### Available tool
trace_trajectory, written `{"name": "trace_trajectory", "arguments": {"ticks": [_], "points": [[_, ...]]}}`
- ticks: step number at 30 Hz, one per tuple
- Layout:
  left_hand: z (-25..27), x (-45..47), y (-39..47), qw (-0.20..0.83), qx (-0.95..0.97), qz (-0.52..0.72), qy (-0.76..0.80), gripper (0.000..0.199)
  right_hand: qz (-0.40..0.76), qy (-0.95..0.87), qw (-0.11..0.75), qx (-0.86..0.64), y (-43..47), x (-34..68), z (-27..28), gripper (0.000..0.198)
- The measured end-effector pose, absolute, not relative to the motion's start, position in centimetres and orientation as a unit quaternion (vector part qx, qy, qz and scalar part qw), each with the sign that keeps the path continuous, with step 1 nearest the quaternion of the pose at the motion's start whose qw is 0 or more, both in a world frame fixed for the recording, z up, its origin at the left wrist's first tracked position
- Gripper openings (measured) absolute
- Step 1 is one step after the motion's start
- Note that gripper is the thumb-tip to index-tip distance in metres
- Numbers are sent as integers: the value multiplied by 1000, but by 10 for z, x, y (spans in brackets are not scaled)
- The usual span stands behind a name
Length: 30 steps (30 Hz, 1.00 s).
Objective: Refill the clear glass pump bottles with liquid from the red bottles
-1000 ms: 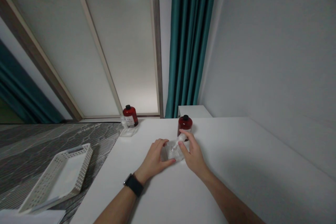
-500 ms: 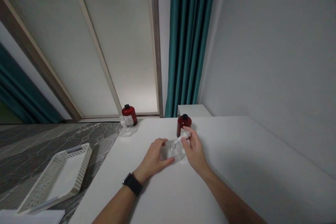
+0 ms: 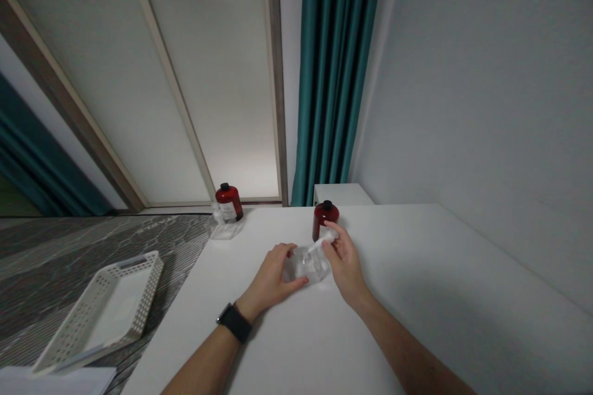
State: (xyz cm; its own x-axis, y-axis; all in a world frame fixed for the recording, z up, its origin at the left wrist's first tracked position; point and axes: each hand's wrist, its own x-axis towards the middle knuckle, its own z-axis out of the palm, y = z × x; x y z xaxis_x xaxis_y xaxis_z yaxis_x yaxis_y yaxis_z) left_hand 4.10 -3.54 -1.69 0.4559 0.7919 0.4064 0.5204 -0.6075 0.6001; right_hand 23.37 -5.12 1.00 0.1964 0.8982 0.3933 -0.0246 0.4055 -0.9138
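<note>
Over the middle of the white table (image 3: 296, 339), my left hand (image 3: 273, 278) grips a clear plastic piece, possibly packaging (image 3: 306, 264), thumb in front and fingers behind. My right hand (image 3: 345, 265) pinches a white nozzle-like piece (image 3: 327, 237) between thumb and fingers. Its narrow end points left, just above the clear plastic; I cannot tell whether they touch. Right behind stands a dark red bottle (image 3: 325, 215) with a black cap, upright and partly hidden by my right fingers.
At the table's far left corner, a second red bottle (image 3: 230, 202) with a white label stands beside a clear plastic item (image 3: 225, 230). A white perforated basket (image 3: 99, 308) lies left of the table. Behind are a teal curtain (image 3: 336, 74) and a white cabinet (image 3: 343, 193).
My right hand has shifted very slightly to the right with the white piece. My left hand and the bottles stay in place.
</note>
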Motion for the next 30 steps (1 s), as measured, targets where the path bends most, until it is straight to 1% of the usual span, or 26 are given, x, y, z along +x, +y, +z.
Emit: {"name": "trace_trajectory", "arguments": {"ticks": [7,11,21,26,30], "points": [[-17,40,-35,203,827,342,398,56,338,-534,661,-405,-54,229,8,37],[-17,40,-35,199,829,343,394,59,340,-509,677,-409,-53,230,8,38],[-17,40,-35,209,828,331,402,55,394,-506,656,-399,-51,230,3,43],[-17,40,-35,213,829,334,394,57,350,-518,673,-397,-50,230,1,40],[-15,40,-35,219,827,331,399,57,332,-562,653,-383,-49,227,-8,39]]}}
